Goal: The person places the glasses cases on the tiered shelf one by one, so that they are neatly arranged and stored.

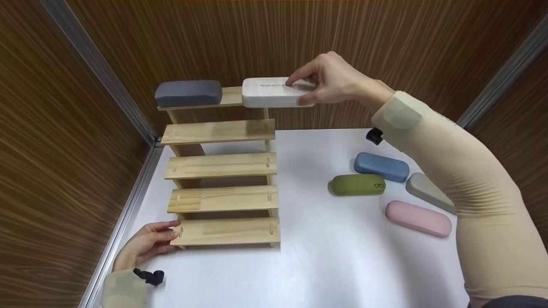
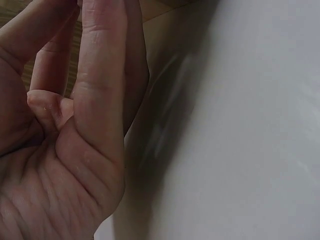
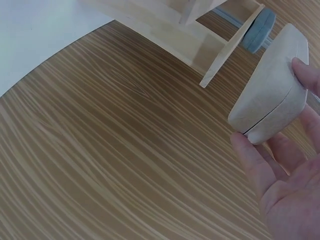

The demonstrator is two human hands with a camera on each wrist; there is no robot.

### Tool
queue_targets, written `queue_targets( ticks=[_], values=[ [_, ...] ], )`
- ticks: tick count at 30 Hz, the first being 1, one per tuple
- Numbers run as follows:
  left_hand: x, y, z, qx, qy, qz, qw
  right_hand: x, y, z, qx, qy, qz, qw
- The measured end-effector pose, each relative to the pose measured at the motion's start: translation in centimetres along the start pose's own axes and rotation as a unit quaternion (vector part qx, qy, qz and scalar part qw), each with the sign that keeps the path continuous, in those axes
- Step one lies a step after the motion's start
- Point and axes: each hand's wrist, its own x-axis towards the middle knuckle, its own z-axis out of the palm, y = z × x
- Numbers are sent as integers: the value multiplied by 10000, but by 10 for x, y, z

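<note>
My right hand (image 1: pixel 332 81) grips the right end of a white glasses case (image 1: pixel 265 93) with small lettering on its lid. That case is at the right end of the top shelf of a wooden tiered rack (image 1: pixel 220 164), jutting past the shelf's end. In the right wrist view, fingers and thumb hold the white case (image 3: pixel 272 82) near the shelf edge. A dark blue-grey glasses case (image 1: pixel 188 93) lies on the left of the same shelf. Down at the lowest shelf, my left hand (image 1: pixel 147 241) pinches its left end; the left wrist view shows bent fingers (image 2: pixel 100 75).
On the white table (image 1: pixel 317 256) right of the rack lie a green glasses case (image 1: pixel 357 185), a blue one (image 1: pixel 381 167), a grey one (image 1: pixel 428 191) and a pink one (image 1: pixel 417 218). Wood-grain panels (image 1: pixel 299 34) stand behind and at both sides.
</note>
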Motion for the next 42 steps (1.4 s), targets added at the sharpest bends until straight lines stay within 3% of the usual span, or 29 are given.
queue_targets(
  ticks=[10,18,42],
  values=[
    [-2,-1,-1,-29,-65,13,10000,32,-12,5,-358,-117,-15,9993],
    [-6,-3,2,-40,-34,16,10000,49,-15,16,-343,-237,78,9991],
    [-12,-7,6,-50,1,-35,10000,68,-7,40,-45,-384,471,9981]
  ],
)
